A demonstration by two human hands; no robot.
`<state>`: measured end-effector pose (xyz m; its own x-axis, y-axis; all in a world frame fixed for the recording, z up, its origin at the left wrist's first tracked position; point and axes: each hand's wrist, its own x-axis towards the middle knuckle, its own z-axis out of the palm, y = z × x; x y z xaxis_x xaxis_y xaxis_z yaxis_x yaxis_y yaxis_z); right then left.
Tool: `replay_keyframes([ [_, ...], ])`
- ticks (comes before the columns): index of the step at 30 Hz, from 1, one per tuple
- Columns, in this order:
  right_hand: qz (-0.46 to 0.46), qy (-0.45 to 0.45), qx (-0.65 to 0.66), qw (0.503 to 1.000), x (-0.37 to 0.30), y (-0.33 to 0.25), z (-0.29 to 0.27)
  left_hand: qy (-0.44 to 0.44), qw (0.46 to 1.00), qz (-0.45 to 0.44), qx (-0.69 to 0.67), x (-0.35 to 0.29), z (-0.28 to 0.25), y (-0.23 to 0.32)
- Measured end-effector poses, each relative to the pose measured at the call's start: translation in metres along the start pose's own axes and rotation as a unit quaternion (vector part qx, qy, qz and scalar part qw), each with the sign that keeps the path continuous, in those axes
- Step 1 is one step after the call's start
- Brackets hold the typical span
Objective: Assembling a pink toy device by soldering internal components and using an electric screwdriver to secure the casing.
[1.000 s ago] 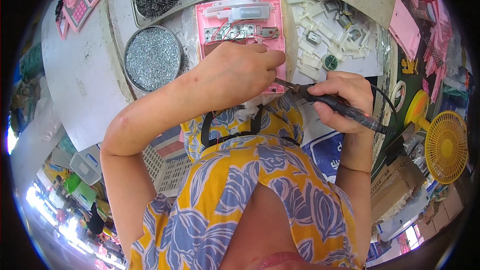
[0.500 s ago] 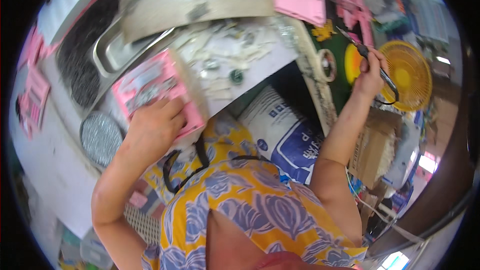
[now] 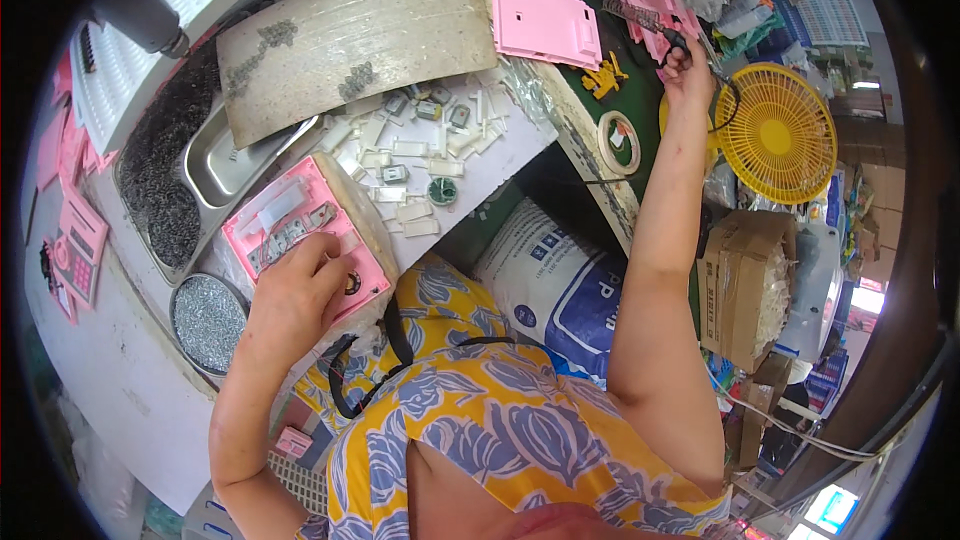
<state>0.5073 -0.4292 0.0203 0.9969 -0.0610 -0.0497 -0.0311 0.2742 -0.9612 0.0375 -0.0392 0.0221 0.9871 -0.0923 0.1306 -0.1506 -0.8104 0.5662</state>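
Note:
My left hand (image 3: 295, 295) lies over an open pink plastic casing (image 3: 372, 278), its fingers bent together; whatever they pinch is hidden. Inside the casing are small grey metal parts (image 3: 290, 237), thin wires and a clear whitish piece (image 3: 282, 202). The casing sits tilted on a wrapped stack at the table's edge. At the far right, my right hand (image 3: 688, 70) is closed round the dark handle of a soldering iron (image 3: 676, 43), its cable looping down beside the wrist. The iron's front end is at a metal coil holder (image 3: 628, 12).
A round tin of silvery bits (image 3: 208, 322) and a steel tray (image 3: 212, 168) with dark screws flank the casing. Several white plastic pieces (image 3: 410, 148) lie beyond. Rightward are a tape roll (image 3: 603, 143), a yellow basket (image 3: 815, 130) and a carton (image 3: 735, 285). A power driver (image 3: 140, 15) hangs upper left.
My right hand has carried the soldering iron away from me and slightly left, to the coil holder. My left hand stays at the casing. The whole view has shifted a little.

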Motion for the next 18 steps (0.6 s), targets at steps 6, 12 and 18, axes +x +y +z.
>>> replay_keyframes([
  [6,0.187,-0.115,0.286,0.933,-0.027,0.026,-0.014,0.061,0.993,-0.101,-0.014,-0.015,0.013,0.003],
  [12,-0.089,-0.4,-0.117,0.905,-0.237,0.061,0.097,0.073,0.984,-0.121,-0.109,-0.017,0.006,0.007],
  [18,-0.331,-0.577,-0.339,0.665,-0.349,0.093,0.172,0.156,0.96,-0.15,-0.178,-0.044,0.005,0.003],
])
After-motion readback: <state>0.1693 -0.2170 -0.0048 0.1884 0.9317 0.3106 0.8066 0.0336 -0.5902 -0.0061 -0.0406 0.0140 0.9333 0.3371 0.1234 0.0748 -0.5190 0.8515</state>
